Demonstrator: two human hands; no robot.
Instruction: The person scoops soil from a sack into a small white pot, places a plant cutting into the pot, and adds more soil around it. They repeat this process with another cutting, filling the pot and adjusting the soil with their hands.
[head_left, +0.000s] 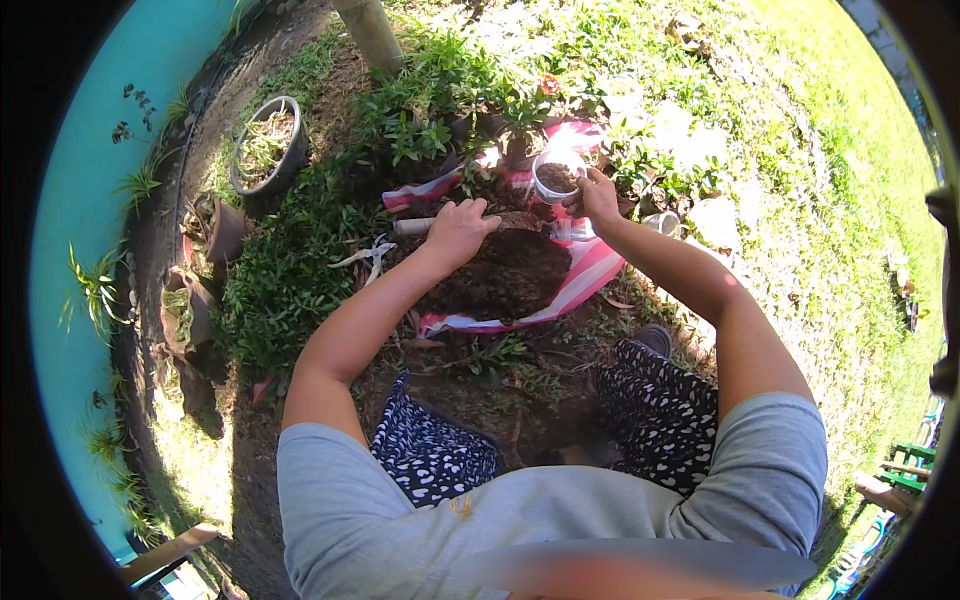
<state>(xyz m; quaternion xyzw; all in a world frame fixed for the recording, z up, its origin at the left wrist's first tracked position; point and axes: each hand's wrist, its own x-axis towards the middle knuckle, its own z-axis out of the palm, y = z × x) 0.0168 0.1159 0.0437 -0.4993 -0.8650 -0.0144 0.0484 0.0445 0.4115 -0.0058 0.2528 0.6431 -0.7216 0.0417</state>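
Observation:
My right hand (595, 199) grips a small white cup (553, 196) by its right side. Brown soil (556, 178) lies inside the tilted cup. Across the soil pile, my left hand (463, 231) is closed around a hand tool, seemingly a trowel, whose pale handle (413, 226) sticks out to the left. Its soil-coated blade (527, 220) points right, toward the cup. Beneath both hands, dark soil (502, 277) is heaped on a pink-and-white striped plastic sheet (589, 281). White-handled pruning shears (371, 257) rest left of the heap, apart from my left hand.
Leafy plants (292, 247) crowd the left and far side. A round pot (298, 150) and several plant bags (186, 311) stand along the turquoise wall (82, 225). Beyond the sheet rises a tree trunk (369, 34). A clear plastic cup (663, 223) lies at the right.

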